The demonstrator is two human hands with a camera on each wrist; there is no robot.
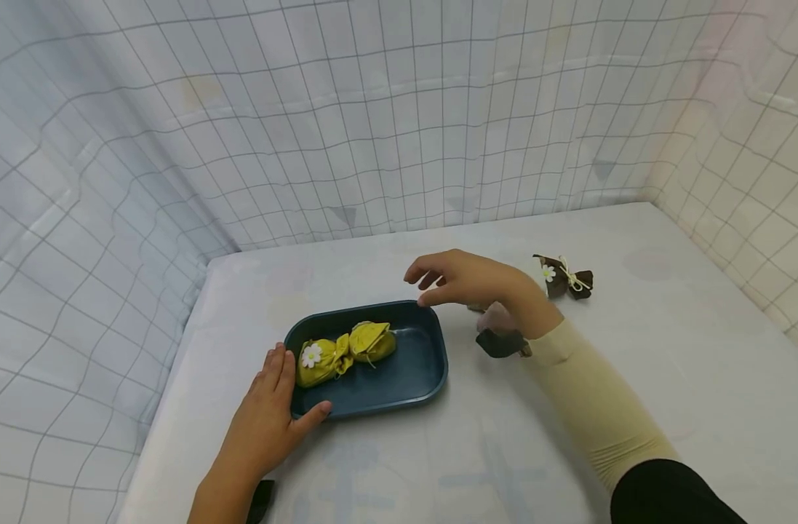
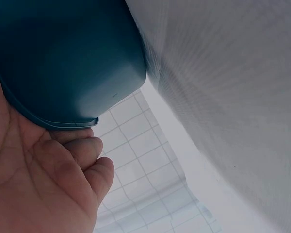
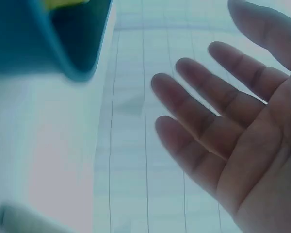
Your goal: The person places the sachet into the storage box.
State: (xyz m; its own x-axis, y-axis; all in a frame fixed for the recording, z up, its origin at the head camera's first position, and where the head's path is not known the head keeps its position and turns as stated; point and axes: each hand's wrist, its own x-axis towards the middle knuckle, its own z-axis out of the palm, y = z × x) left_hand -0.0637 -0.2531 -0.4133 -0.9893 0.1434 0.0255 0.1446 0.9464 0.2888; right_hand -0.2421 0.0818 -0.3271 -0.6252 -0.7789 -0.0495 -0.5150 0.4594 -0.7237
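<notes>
A dark blue rectangular tray (image 1: 405, 378) with rounded corners sits on the white table. Inside it lie yellow-green cloth bundles (image 1: 371, 340), the left part decorated with a white flower (image 1: 310, 355). My left hand (image 1: 268, 415) rests against the tray's left end, fingers extended along the side and thumb on the front rim; its palm touches the rim in the left wrist view. Beyond the tray's back right corner hovers my right hand (image 1: 467, 280), fingers loosely bent and apart, with nothing in it. The right wrist view shows the spread fingers (image 3: 199, 107) beside the tray.
A dark brown cloth bundle (image 1: 559, 280) with a flower and cream bow lies at the back right. Partly hidden under the right wrist is a pinkish and dark bundle (image 1: 500, 342). Grid-patterned white curtains (image 1: 412, 131) surround the table. A small black object (image 1: 261, 501) shows near the left forearm.
</notes>
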